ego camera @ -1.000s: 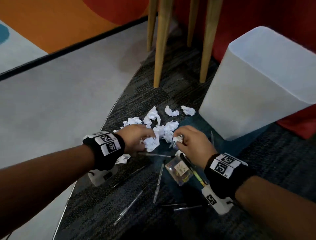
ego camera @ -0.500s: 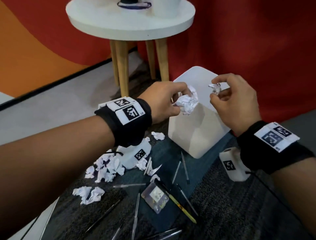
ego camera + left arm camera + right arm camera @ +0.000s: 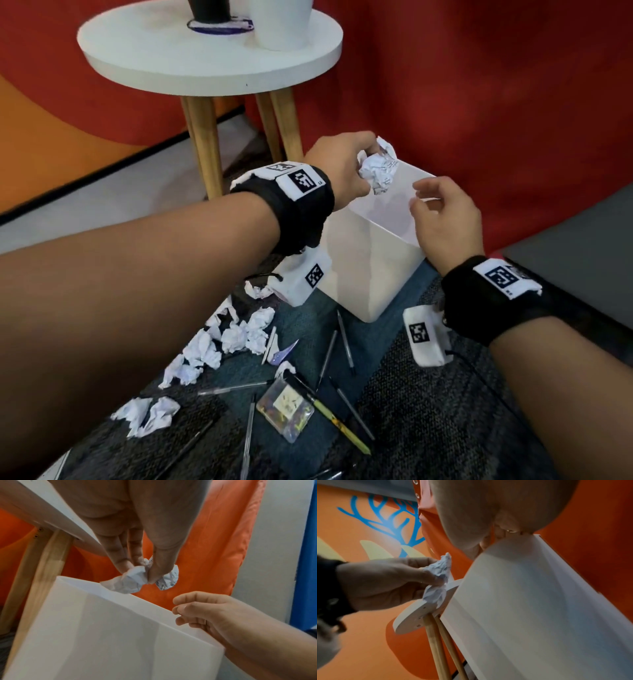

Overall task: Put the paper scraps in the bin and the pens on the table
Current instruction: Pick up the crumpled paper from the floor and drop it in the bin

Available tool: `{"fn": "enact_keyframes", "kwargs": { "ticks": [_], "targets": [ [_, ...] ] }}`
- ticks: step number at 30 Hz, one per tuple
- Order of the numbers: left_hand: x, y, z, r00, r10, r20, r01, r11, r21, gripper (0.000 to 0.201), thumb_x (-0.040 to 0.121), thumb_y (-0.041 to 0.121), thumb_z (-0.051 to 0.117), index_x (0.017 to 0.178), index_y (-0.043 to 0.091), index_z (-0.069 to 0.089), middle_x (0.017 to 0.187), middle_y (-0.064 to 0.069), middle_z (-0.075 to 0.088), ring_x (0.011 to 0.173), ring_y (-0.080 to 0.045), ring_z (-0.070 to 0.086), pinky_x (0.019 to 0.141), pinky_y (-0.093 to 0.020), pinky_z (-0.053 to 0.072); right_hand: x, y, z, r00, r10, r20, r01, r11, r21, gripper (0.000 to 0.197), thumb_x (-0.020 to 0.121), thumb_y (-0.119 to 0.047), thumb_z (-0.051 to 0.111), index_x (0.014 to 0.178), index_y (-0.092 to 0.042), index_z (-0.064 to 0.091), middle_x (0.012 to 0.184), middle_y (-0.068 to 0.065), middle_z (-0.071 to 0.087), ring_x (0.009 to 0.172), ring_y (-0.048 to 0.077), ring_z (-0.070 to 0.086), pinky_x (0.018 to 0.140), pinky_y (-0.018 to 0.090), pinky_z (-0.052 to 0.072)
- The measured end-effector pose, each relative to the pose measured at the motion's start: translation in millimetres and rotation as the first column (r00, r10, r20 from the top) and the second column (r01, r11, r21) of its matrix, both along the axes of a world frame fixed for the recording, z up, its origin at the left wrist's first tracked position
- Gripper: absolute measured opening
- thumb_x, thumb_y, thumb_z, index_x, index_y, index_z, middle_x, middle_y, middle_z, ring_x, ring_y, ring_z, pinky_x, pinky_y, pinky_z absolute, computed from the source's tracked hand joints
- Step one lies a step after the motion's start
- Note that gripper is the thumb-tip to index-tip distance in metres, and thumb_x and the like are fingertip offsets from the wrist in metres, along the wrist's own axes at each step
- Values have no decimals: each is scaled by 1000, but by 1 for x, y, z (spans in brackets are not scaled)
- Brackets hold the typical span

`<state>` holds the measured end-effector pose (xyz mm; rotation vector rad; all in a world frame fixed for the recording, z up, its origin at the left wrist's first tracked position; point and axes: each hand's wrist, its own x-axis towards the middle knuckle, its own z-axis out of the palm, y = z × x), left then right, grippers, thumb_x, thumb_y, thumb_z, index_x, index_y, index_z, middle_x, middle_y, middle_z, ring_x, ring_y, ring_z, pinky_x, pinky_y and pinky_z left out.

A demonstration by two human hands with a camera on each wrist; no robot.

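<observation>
My left hand [image 3: 359,164] pinches a crumpled paper ball [image 3: 378,168] just above the open top of the white bin [image 3: 370,267]. The left wrist view shows its fingertips [image 3: 145,573] squeezing the paper [image 3: 130,580] over the bin's rim [image 3: 120,595]. My right hand [image 3: 419,195] hovers at the bin's right rim, fingers loosely curled and holding nothing. Several paper scraps [image 3: 236,335] and several pens [image 3: 327,356] lie on the carpet below. The round white table [image 3: 205,78] stands behind the bin.
A small clear plastic box [image 3: 286,407] and a yellow-green pen [image 3: 329,414] lie among the pens. A black cup [image 3: 209,10] and a white pot [image 3: 281,24] stand on the table. A red curtain hangs behind the bin.
Both hands rose from the floor pile to the bin. The small scrap my right hand pinched half a second ago is gone from its fingers. My left hand still holds its paper ball.
</observation>
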<state>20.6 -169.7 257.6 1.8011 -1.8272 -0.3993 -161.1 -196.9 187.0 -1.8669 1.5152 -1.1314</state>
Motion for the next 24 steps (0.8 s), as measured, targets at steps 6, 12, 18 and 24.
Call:
{"fn": "enact_keyframes", "kwargs": {
  "ticks": [6,12,18,24],
  "targets": [
    [-8,-13,-18,996,-42,75,35,996,83,47,81,14,70,123,28,56,100,11,47,76,-12,50,57,-16,34,-6,0,-2,997,5,72,-4,1000,-13,24,86,-10,59,107,-21,64,106,0,66,79,0,59,70,2,40],
    [-5,-13,-21,1000,-9,5,8,999,53,44,81,19,72,119,29,54,99,8,58,82,-16,58,68,-26,48,-7,1,-1,992,0,123,0,1000,-2,25,85,-11,60,107,-22,63,104,-1,67,82,9,62,75,16,47],
    [3,-1,-11,992,-120,44,114,987,113,57,80,39,73,132,33,50,120,6,61,90,-7,54,80,-18,41,3,4,13,997,16,82,-10,998,-64,26,84,-18,59,109,-23,63,106,-2,65,77,6,58,77,22,48],
    [43,37,-5,988,-117,102,112,992,56,30,88,42,61,114,28,59,94,13,63,85,-6,57,72,-20,40,42,37,32,983,186,6,-181,963,-197,30,83,-19,54,112,-24,59,116,4,62,88,8,58,80,28,48]
  ]
}}
